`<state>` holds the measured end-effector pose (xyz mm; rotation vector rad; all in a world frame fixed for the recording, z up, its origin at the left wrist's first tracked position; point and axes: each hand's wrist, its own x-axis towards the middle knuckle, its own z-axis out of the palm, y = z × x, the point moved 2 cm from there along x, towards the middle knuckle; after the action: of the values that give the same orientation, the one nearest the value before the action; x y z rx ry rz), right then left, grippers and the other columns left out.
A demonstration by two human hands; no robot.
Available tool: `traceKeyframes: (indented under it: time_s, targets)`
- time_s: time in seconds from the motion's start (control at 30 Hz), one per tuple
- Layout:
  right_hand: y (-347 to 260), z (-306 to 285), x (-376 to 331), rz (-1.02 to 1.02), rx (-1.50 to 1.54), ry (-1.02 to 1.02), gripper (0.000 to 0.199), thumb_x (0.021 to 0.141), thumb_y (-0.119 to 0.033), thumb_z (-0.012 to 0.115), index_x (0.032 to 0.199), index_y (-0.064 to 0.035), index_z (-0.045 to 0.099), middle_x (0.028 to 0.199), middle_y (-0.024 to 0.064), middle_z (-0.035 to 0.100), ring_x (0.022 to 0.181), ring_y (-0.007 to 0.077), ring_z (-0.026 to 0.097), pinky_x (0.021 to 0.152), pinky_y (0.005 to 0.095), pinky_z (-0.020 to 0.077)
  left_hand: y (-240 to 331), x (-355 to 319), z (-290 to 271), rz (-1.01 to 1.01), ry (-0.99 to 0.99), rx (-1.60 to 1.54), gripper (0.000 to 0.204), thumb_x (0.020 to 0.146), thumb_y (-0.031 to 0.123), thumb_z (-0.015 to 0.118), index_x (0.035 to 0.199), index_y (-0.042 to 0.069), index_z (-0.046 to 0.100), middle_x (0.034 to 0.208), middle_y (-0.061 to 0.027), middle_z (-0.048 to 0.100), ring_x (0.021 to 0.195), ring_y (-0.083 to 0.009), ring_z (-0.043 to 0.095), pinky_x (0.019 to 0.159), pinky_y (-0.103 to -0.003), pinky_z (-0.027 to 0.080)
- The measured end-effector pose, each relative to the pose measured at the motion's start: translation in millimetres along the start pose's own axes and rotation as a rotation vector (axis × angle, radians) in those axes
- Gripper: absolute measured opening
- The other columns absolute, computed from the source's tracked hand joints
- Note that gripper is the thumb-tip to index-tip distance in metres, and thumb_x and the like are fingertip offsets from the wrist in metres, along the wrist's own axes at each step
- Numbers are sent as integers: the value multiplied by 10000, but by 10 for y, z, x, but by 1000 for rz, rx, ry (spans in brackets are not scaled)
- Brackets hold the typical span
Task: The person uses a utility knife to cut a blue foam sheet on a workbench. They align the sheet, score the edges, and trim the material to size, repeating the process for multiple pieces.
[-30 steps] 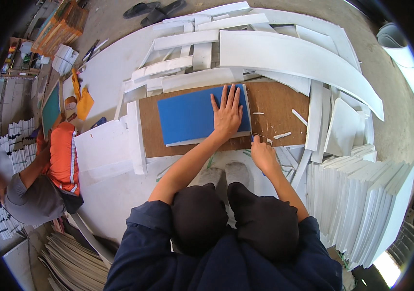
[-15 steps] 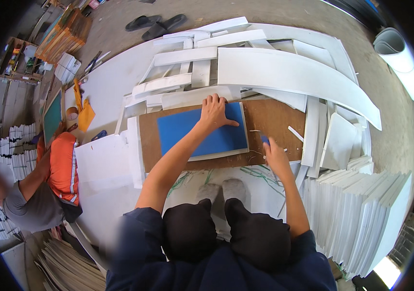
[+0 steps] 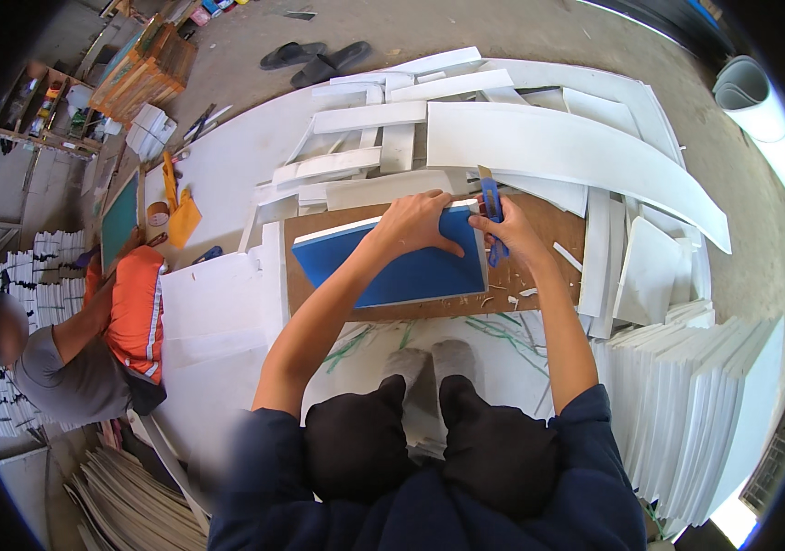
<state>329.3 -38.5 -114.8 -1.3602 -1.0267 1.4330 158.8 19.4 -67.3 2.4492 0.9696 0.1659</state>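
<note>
A rectangular panel with a blue face [image 3: 383,270] and a white edge is tipped up on a brown board [image 3: 544,220], its far edge lifted. My left hand [image 3: 418,225] grips that far edge, fingers over the top and thumb on the blue face. At the panel's far right corner, my right hand [image 3: 513,231] holds a blue utility knife [image 3: 493,216] with the blade pointing away from me. The right fingertips touch or nearly touch the corner; which one I cannot tell. White shavings [image 3: 528,292] lie on the board by the panel's right side.
Beyond the board lies a pile of white strips [image 3: 383,115] and a long curved white sheet [image 3: 548,142]. White panels [image 3: 686,413] stand stacked at the right. On the left sits a person in a grey shirt [image 3: 75,372] beside an orange bundle [image 3: 138,303]. Dark sandals [image 3: 333,64] lie far off.
The panel lay flat and now its far edge is raised. My right hand has moved up from the board's near right area to the panel's corner, still holding the knife.
</note>
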Motion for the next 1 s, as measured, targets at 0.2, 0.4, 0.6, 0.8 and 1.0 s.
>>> traceKeyframes:
  time_s: [0.2, 0.4, 0.6, 0.8, 1.0]
  targets:
    - [-272, 12, -160, 18, 193, -227, 431, 742, -236, 731, 1080, -54, 536, 846, -9, 529, 730, 85, 503, 574, 213, 421, 306, -320, -353, 185, 109, -47, 646, 493, 392, 807, 941, 0, 557, 881, -131, 590, 823, -313, 581, 699, -371, 456]
    - [-372, 131, -215, 20, 172, -260, 389, 795, -237, 671, 1112, -57, 536, 873, -19, 530, 769, 83, 493, 665, 235, 424, 396, -459, -480, 231, 123, -67, 629, 516, 362, 804, 973, 11, 552, 885, -122, 583, 829, -309, 578, 710, -374, 460]
    - [-366, -52, -375, -126, -188, 89, 363, 883, -215, 534, 1195, -40, 476, 885, 18, 539, 794, 100, 504, 688, 252, 432, 191, -371, -416, 154, 298, 188, 604, 540, 389, 785, 939, 16, 530, 918, -115, 567, 839, -308, 577, 735, -378, 465]
    - [-121, -107, -767, 39, -47, 191, 352, 937, -208, 430, 1239, -27, 406, 849, 89, 540, 717, 109, 551, 614, 248, 443, 47, -185, -164, 100, 336, 443, 603, 567, 423, 745, 947, 19, 509, 906, -80, 536, 894, -235, 567, 758, -330, 467]
    - [26, 94, -1024, -358, -668, 374, 293, 940, -195, 416, 1152, 7, 408, 771, 140, 578, 630, 224, 584, 549, 349, 443, 97, -128, 71, 77, 339, 501, 602, 570, 413, 738, 956, 17, 500, 907, -61, 521, 878, -208, 555, 754, -318, 471]
